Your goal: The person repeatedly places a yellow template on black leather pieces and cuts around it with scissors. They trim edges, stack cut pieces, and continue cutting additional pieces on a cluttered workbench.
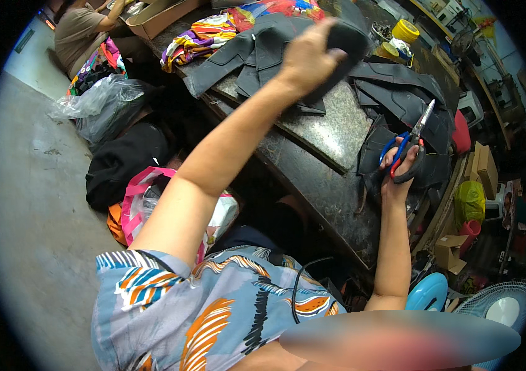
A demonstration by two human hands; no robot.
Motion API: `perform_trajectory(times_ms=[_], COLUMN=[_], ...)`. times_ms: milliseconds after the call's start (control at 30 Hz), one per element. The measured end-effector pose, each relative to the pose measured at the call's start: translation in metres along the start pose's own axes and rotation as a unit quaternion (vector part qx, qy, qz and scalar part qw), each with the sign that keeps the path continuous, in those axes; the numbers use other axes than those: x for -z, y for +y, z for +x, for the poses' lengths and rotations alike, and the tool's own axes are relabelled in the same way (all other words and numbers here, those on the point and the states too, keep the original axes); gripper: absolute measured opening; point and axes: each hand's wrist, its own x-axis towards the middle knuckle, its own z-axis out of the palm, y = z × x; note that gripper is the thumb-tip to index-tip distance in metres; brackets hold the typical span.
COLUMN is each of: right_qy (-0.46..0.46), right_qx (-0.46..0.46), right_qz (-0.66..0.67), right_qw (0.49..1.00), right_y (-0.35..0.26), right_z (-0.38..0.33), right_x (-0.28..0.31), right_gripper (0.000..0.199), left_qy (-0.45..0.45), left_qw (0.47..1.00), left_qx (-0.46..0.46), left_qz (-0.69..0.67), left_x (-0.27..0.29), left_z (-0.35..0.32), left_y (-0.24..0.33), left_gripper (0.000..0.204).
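Note:
My left hand (312, 59) is stretched out over the far side of the table, gripping a dark grey, leather-like sheet piece (348, 44) that is blurred. In my right hand (399, 164) is a pair of scissors (422, 120) with blue, red and black handles, its blades pointing up and away from me. Behind the scissors lies a pile of dark grey cut pieces (399, 89) with stitched-looking lines. More such pieces (232, 59) are spread out left of my left hand. A speckled stone slab (331, 139) rests on the table between them.
The dark worktable (312, 191) carries a colourful striped cloth (204, 37) and yellow tape rolls (405, 31) at the back. Bags (105, 108) stand on the floor at left, near a seated person (80, 31). A fan (501, 309) and a cardboard box (450, 252) are at right.

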Motion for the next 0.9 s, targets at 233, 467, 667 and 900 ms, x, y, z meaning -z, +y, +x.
perform_trajectory(times_ms=[233,467,667,900], right_qy=[-0.069,-0.124,-0.096,-0.158], right_qx=[-0.066,0.025,0.003,0.153], right_qz=[-0.084,-0.457,-0.691,-0.646], right_qw=[0.992,0.88,0.716,0.731], right_y=[-0.001,0.007,0.015,0.027], right_z=[0.015,0.132,0.187,0.169], right_x=[-0.01,-0.106,-0.173,-0.16], right_gripper=[0.03,0.044,0.04,0.034], left_qy=[-0.033,-0.047,-0.055,-0.047], left_qw=[0.947,0.959,0.955,0.959], left_qx=[0.076,0.144,0.143,0.136], left_qz=[0.31,0.241,0.254,0.243], left_x=[0.049,0.042,0.046,0.045], left_z=[-0.052,-0.064,-0.064,-0.065], left_y=[-0.066,-0.08,-0.077,-0.08], left_gripper=[0.064,0.06,0.062,0.062])
